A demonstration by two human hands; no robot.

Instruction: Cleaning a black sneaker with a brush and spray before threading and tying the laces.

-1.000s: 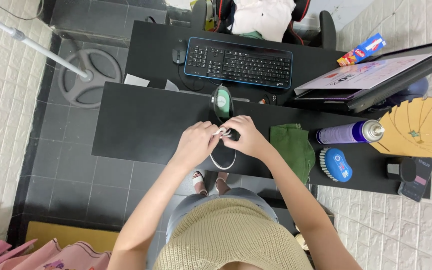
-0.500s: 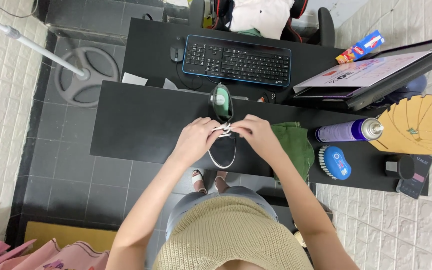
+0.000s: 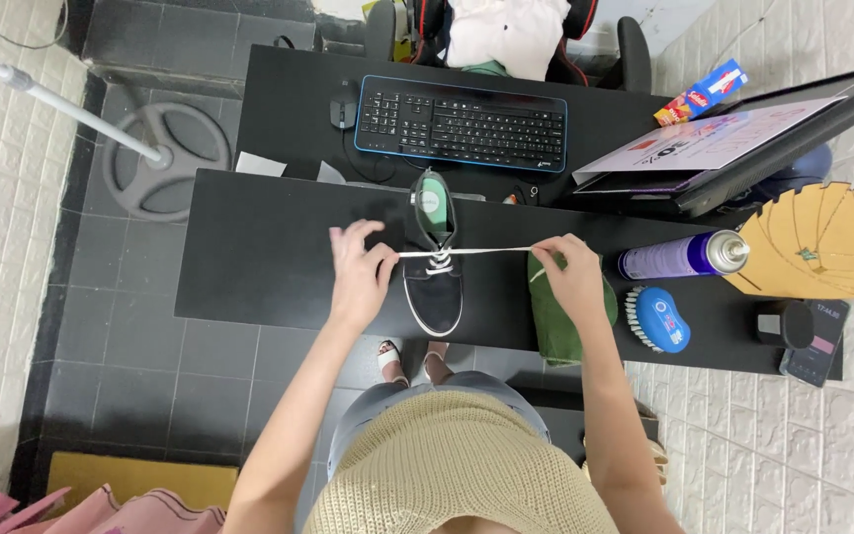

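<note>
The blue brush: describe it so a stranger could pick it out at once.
Start at the long black table and go to its right end. Past the green cloth, below the purple spray can lying on its side, sits the blue brush. It is the only oval bright-blue thing there, with pale bristles along one edge.

A black shoe (image 3: 434, 282) with white lace (image 3: 467, 252) lies on a black table (image 3: 249, 257) beside a green cloth (image 3: 555, 316).

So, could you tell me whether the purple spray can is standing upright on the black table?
No, the purple spray can lies on its side on the black table, right of the hands, its cap pointing right.
</note>
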